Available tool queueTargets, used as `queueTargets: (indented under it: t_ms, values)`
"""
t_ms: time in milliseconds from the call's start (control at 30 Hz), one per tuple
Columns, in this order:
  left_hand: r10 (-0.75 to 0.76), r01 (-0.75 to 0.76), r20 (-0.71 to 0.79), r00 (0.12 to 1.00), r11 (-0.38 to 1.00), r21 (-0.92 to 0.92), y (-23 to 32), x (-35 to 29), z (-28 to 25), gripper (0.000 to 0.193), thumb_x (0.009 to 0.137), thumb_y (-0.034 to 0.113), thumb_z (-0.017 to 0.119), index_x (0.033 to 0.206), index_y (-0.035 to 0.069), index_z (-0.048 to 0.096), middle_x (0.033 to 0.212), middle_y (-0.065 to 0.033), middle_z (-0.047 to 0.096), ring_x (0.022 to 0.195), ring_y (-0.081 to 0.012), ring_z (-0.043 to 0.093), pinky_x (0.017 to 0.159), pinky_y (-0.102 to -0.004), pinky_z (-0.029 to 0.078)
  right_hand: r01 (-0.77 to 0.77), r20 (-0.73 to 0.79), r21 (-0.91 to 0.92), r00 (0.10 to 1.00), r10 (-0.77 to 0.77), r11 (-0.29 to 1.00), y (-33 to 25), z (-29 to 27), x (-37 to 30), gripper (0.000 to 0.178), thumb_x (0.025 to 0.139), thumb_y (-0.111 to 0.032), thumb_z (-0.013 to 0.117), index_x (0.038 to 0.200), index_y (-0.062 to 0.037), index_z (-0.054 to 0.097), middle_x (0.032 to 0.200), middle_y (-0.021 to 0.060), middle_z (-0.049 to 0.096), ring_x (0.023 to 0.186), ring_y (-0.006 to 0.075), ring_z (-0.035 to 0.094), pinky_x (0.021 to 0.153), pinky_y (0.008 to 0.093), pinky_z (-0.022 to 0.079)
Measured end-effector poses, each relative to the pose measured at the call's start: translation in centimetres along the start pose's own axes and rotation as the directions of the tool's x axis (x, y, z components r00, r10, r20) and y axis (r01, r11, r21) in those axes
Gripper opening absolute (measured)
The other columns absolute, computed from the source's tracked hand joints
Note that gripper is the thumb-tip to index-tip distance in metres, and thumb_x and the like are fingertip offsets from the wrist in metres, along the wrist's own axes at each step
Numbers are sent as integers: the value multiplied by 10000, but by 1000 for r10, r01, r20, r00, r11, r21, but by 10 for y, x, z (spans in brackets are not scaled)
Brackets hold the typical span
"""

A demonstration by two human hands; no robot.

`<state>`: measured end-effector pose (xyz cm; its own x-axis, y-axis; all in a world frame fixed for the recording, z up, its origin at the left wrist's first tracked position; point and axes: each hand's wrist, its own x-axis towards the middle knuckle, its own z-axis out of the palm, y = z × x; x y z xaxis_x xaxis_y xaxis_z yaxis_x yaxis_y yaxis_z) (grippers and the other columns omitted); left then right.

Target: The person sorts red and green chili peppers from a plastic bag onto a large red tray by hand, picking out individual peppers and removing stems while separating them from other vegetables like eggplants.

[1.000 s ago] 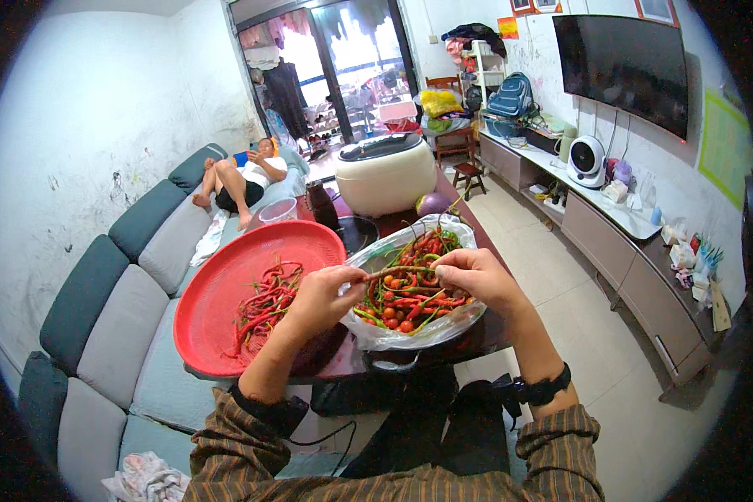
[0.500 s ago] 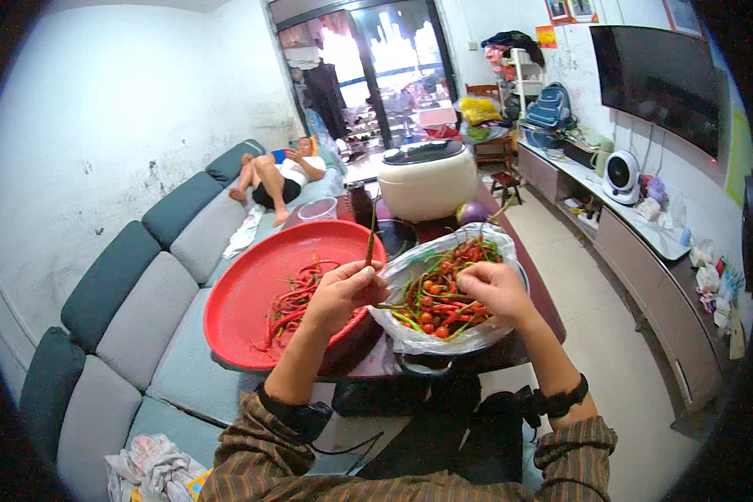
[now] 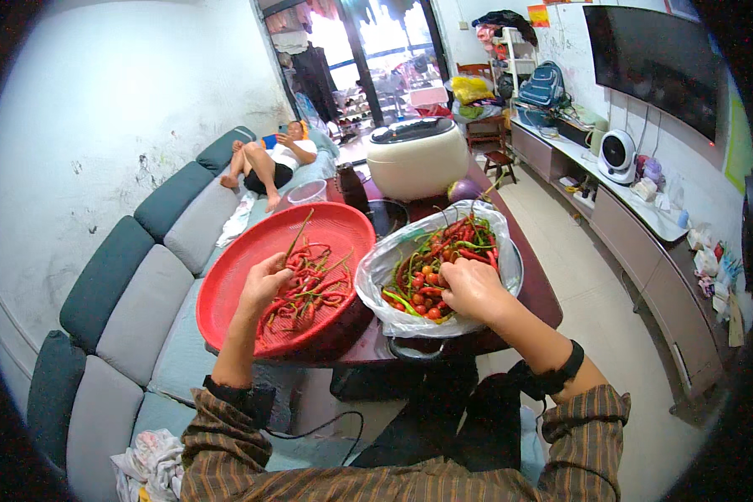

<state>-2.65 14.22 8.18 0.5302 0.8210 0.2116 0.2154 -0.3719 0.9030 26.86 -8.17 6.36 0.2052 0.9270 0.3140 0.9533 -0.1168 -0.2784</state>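
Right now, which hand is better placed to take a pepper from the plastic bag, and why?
The right hand, I judge: it is at the peppers in the plastic bag, while the left hand is over the red basket and seems busy with a long thin pepper.

– Where does the head camera look from?
– From the wearer's head, high on the red basket's (image 3: 236, 261) near side
– Facing?
– Down and forward, past the basket
– How near?
– Close to the basket, though its fisheye takes in the sofa (image 3: 130, 305) left of it and the television (image 3: 654, 71) right of it
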Motion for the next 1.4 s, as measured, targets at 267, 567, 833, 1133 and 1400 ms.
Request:
queueTargets:
  t_ms: [267,567,833,1133,1400]
  values:
    - [375,-418,209,903,879,229,68,-29,100,277,762,108,595,1022,16,611,973,-167,621,894,-296,598,797,-354,468,23,84,-189,996,-7,982,12,0,6,213,701,-235,613,717,-25,646,792,173,610,798,327,595,720,420,477]
    - [547,-771,563,620,293,565,61,-9,203,163,731,196,587,863,102,612,830,-85,593,832,-279,559,705,-403,435,166,-251,250,963,-102,954,17,-49,-12,206,789,-242,587,813,-47,648,748,160,595,714,320,581,649,403,456]
    - [521,-613,324,790,647,453,66,-14,183,155,756,173,575,825,35,588,798,-170,610,755,-335,597,680,-409,476,315,-553,591,829,88,743,23,-53,-22,216,878,-151,554,1048,-26,602,810,69,619,790,128,583,722,249,456]
    - [305,-245,104,947,891,-383,74,-20,146,166,848,76,550,974,-30,525,849,-90,626,784,-144,603,692,-263,484,102,-70,67,993,-97,993,28,-1,-14,274,744,-283,593,884,-48,604,807,173,609,813,341,585,711,434,461]
    - [44,194,323,945,718,-668,76,-20,140,209,883,117,517,1064,12,519,844,-65,593,742,-168,609,681,-300,512,95,131,-168,989,-73,981,16,-4,-12,247,682,-293,658,734,-52,648,766,160,624,783,333,608,698,432,486]
